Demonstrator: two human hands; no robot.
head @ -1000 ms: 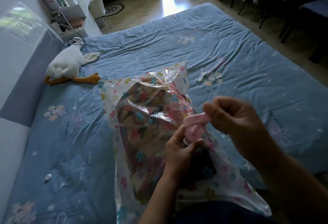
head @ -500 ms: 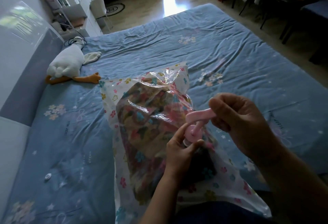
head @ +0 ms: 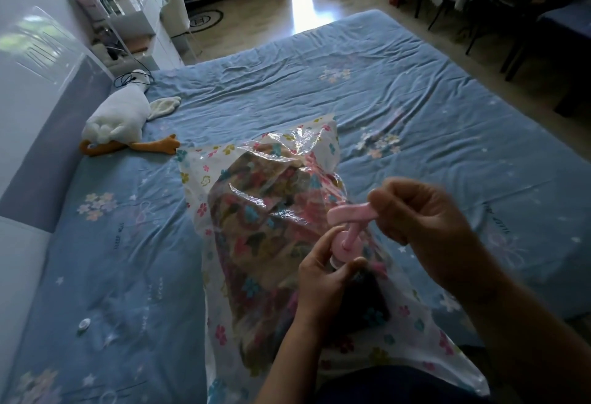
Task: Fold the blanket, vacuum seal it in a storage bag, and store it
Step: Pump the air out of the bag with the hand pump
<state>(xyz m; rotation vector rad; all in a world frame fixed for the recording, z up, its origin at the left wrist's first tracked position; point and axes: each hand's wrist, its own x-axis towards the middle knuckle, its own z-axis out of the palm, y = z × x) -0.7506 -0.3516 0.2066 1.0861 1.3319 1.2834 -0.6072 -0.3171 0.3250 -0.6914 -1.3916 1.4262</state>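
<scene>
Our right hand [head: 425, 221] curls its fingers round the T-shaped handle of the pink hand pump [head: 348, 214]. The handle is lifted off the barrel, so the thin rod shows between them. Our left hand [head: 323, 279] pinches the pump's round barrel low down, thumb on one side and fingers on the other, and holds it upright against the storage bag [head: 198, 180].

The bag is clear plastic printed with small flowers. It lies on the bed right in front of us, with its far end crumpled upward. The blanket [head: 256, 221], a floral one in pinks, blues and tans, sits bundled inside the bag and fills its middle.

Beneath the bag spreads the blue bed sheet [head: 415, 100], wrinkled and patterned with pale flowers. A small white round cap [head: 84, 323] lies on the sheet well to the left of the bag. Farther off, near the padded headboard [head: 48, 154], lies a white plush goose [head: 118, 119] with orange feet. Beyond the bed we see a wooden floor.
</scene>
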